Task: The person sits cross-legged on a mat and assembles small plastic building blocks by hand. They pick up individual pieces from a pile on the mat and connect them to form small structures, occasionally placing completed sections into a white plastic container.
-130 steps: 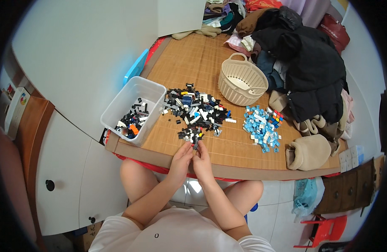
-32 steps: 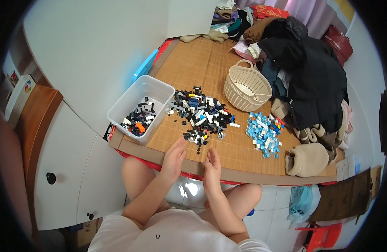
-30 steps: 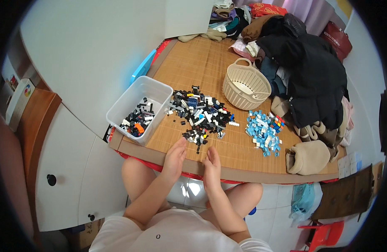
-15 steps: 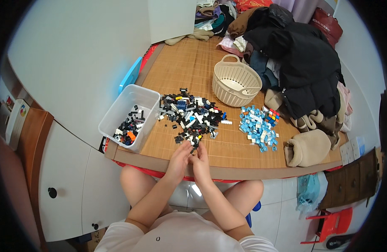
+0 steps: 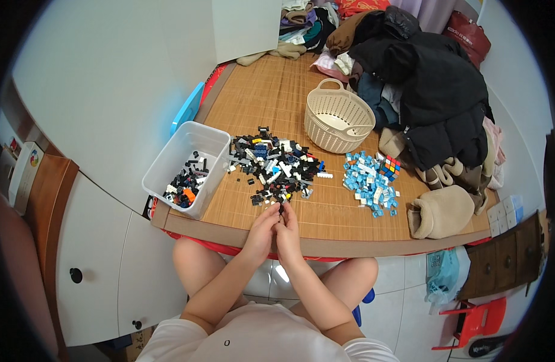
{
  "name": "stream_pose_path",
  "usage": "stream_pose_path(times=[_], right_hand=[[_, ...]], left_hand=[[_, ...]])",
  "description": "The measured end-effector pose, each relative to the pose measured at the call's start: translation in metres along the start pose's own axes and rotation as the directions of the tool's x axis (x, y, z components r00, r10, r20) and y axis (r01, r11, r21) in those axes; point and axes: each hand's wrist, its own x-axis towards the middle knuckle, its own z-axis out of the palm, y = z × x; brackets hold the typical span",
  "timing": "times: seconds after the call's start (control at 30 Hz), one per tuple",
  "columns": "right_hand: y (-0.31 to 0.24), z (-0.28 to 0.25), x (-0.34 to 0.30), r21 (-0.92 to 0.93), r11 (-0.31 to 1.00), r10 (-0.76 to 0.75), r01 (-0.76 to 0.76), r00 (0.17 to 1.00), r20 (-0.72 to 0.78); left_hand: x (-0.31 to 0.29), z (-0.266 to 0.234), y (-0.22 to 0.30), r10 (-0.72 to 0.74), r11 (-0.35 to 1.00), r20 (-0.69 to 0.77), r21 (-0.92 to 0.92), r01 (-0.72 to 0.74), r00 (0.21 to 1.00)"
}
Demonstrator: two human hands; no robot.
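My left hand [image 5: 262, 230] and my right hand [image 5: 287, 231] are close together at the near edge of the mat, thumbs and fingertips nearly meeting. Both are closed on a small black toy brick [image 5: 281, 209], which shows between the fingertips; its exact shape is mostly hidden. Just beyond the fingers spreads a loose pile of toy bricks [image 5: 277, 166], mainly black, grey and white with a few blue and yellow ones. A clear plastic box [image 5: 214, 154] to the left holds more bricks, among them an orange one [image 5: 189, 195].
Right of the pile lie light-blue and white pieces [image 5: 369, 187] beside a puzzle cube [image 5: 390, 168]. Behind stands a beige basket [image 5: 328, 130] with handles. A rolled beige cloth [image 5: 443, 212] and heaped dark clothes [image 5: 434, 90] fill the right side. A blue lid [image 5: 187, 108] leans behind the box.
My hands have drawn back slightly from the pile's near edge. The black brick between my fingertips shows more clearly now. Everything else stays in place.
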Motion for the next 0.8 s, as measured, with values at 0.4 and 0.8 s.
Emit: stream_pose_path(times=[0.4,0.8], right_hand=[[-0.001,0.002,-0.004,0.076,0.996,-0.042,0.045,0.999,-0.030],[0.004,0.002,-0.006,0.085,0.990,-0.105,0.109,0.993,-0.044]], left_hand=[[-0.005,-0.001,-0.006,0.063,0.997,-0.021,-0.040,-0.064,0.998],[-0.009,0.003,-0.008,0.128,0.992,-0.039,-0.008,-0.129,0.991]])
